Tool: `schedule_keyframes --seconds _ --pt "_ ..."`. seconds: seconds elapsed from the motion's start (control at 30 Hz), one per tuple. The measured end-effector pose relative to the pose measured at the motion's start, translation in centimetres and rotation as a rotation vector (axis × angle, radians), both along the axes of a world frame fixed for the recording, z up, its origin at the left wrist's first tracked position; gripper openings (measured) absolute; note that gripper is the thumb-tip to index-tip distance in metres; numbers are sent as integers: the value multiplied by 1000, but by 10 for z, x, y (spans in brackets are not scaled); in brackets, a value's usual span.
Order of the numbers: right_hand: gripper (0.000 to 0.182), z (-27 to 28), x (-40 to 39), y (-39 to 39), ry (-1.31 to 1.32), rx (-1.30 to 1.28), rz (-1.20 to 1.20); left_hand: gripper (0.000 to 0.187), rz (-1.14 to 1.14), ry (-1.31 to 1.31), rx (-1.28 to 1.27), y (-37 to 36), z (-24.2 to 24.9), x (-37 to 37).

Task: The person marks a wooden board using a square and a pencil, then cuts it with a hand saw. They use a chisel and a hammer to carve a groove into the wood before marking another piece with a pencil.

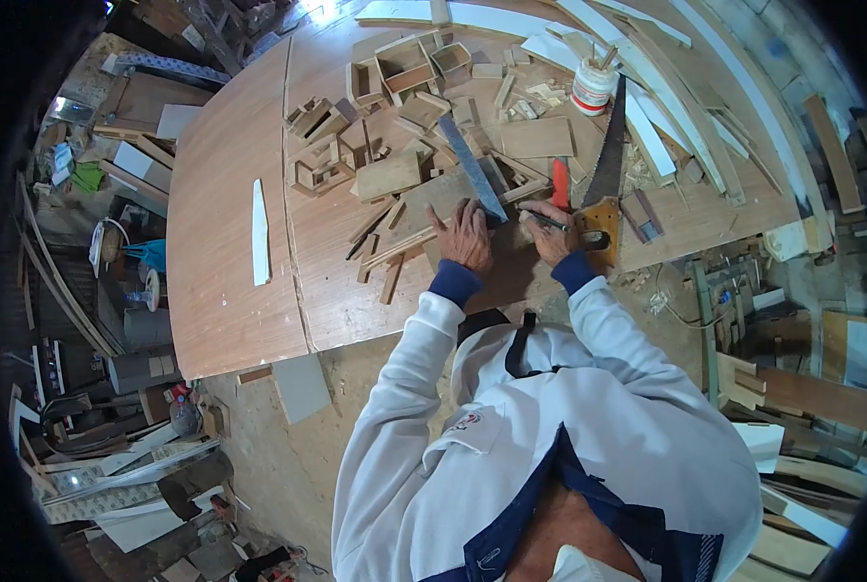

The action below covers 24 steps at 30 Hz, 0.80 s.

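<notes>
My left hand (467, 240) lies with fingers spread on a wooden board and strip, its fingertips beside the lower end of a grey metal straightedge (472, 167). A pen (544, 219) is pinched in my right hand (556, 241), just right of the straightedge's end. Close by on the right lies a handsaw with a dark blade (608, 155) and a wooden handle (602, 235). A red-handled tool (560, 182) sits between that hand and the blade; its far part is hard to make out. Under my left hand, part of the board is hidden.
Small wooden boxes (406, 68) and frames (323, 167) stand among offcuts on the table (225, 213). A white jar (593, 89) holding sticks is at the back right, beside long boards (681, 107). A white strip (261, 233) lies at left. Clutter surrounds the table.
</notes>
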State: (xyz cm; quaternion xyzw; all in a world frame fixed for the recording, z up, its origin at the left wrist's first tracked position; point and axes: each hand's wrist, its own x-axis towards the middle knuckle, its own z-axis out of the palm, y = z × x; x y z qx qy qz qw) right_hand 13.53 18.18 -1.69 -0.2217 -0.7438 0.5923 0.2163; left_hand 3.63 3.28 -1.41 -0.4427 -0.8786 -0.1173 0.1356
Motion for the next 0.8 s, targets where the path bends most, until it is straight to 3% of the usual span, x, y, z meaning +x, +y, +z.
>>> schedule_keyframes --seconds 0.1,0.23,0.3,0.33,0.4,0.53,0.8 --pt "20 0 -2 0 104 136 -37 39 23 -134 -69 -5 29 -1" --pt "24 16 -4 -2 -18 155 -52 38 13 -36 -78 -31 34 -37" --pt "20 4 -16 4 -78 543 -24 37 37 -15 -186 -47 36 -64" --pt "20 8 -24 5 -73 543 -24 37 39 -11 -187 -53 37 -75" --pt "40 20 -42 2 -152 478 165 38 82 -138 -287 -64 36 -93" --pt "40 45 -75 -10 -168 643 274 40 30 -119 -262 -80 12 -116" --pt "41 40 -114 -37 -415 531 436 41 67 -160 -275 -86 -4 -131"
